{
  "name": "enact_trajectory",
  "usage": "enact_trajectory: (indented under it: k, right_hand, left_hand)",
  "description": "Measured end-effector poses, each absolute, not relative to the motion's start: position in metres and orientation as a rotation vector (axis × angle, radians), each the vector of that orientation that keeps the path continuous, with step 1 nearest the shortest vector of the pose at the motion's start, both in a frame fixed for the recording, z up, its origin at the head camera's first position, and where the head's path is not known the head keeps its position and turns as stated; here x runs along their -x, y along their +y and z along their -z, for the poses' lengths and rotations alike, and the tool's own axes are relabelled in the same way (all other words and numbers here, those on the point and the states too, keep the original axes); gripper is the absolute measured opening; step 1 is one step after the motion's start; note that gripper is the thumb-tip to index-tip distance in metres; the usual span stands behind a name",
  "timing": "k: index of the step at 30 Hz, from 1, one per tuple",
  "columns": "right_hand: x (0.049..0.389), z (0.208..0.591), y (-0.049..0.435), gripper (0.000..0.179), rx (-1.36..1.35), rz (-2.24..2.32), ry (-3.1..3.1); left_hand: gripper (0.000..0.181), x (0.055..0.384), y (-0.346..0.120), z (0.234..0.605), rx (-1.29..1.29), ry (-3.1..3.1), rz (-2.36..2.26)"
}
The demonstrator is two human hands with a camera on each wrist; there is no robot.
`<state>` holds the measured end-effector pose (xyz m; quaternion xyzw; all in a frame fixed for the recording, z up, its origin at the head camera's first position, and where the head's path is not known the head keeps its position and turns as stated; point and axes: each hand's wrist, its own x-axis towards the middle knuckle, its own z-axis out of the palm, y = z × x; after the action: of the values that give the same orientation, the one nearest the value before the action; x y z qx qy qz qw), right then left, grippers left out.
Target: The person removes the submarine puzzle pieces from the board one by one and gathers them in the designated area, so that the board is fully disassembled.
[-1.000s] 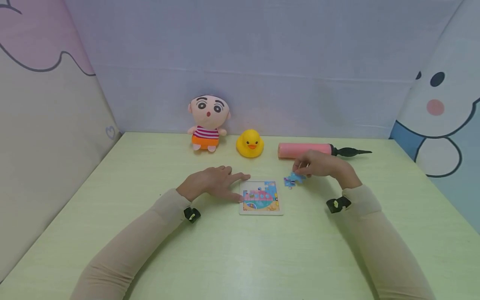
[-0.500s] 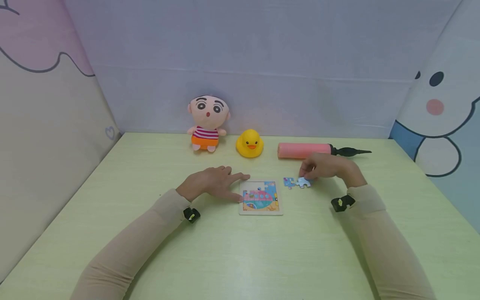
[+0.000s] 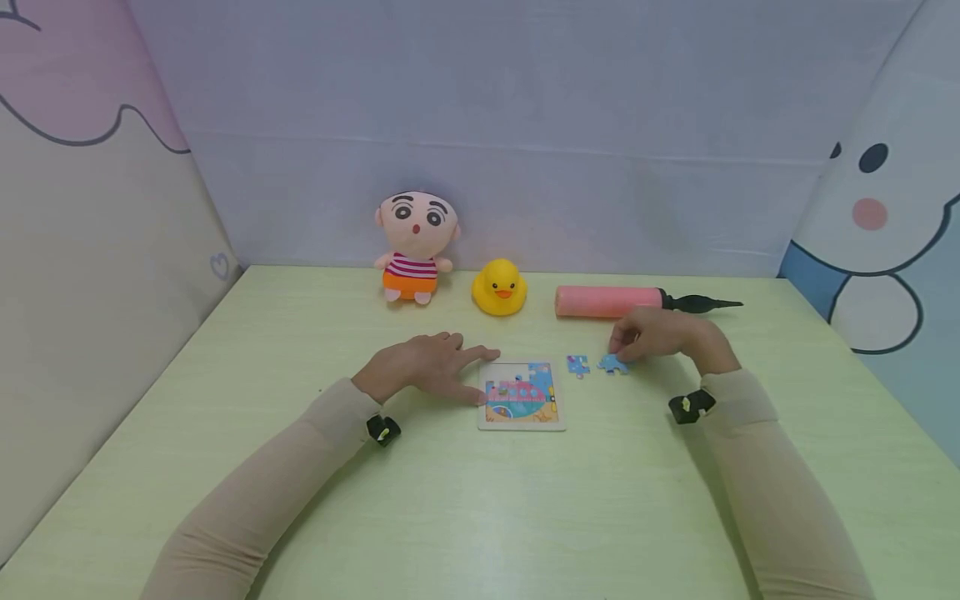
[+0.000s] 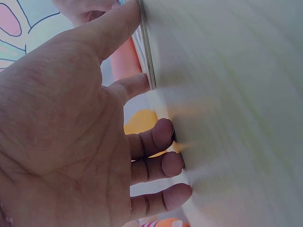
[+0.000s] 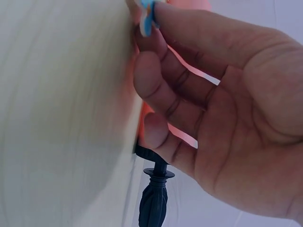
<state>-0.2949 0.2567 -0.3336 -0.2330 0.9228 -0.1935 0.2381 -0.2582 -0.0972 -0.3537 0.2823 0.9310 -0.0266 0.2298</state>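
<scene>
A square jigsaw puzzle board (image 3: 522, 427) lies on the table with a submarine picture partly filled in; a pale bare area shows at its upper left. My left hand (image 3: 435, 367) rests at its left side. The thumb (image 4: 128, 19) and index finger touch the board's edge, and the other fingers are spread on the table. Right of the board, my right hand (image 3: 651, 333) pinches a blue jigsaw piece (image 3: 612, 364) between thumb and fingers, low over the table; it also shows in the right wrist view. Another blue jigsaw piece (image 3: 578, 365) lies between it and the board.
Behind the hands stand a plush doll (image 3: 416, 242) and a yellow rubber duck (image 3: 500, 287). A pink hand pump (image 3: 609, 301) with a black nozzle lies just behind my right hand. A pale cloth wall (image 3: 510, 167) closes off the table's back.
My right hand has moved slightly right with a jigsaw piece, away from the other piece, and that piece's blue printed face shows now. The left hand and the board stay put.
</scene>
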Motion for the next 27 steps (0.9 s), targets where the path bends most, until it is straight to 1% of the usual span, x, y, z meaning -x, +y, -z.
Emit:
enact_trajectory:
  k: [7, 27]
  right_hand:
    - [0.2948, 0.3332, 0.2582, 0.007, 0.621, 0.523, 2.537]
    - [0.2961, 0.3350, 0.2589, 0.006, 0.684, 0.608, 2.497]
  left_hand:
    - [0.079, 0.2578, -0.0977, 0.3548, -0.779, 2.564, 0.068]
    - [0.078, 0.2577, -0.0971, 0.3547, -0.788, 2.561, 0.061]
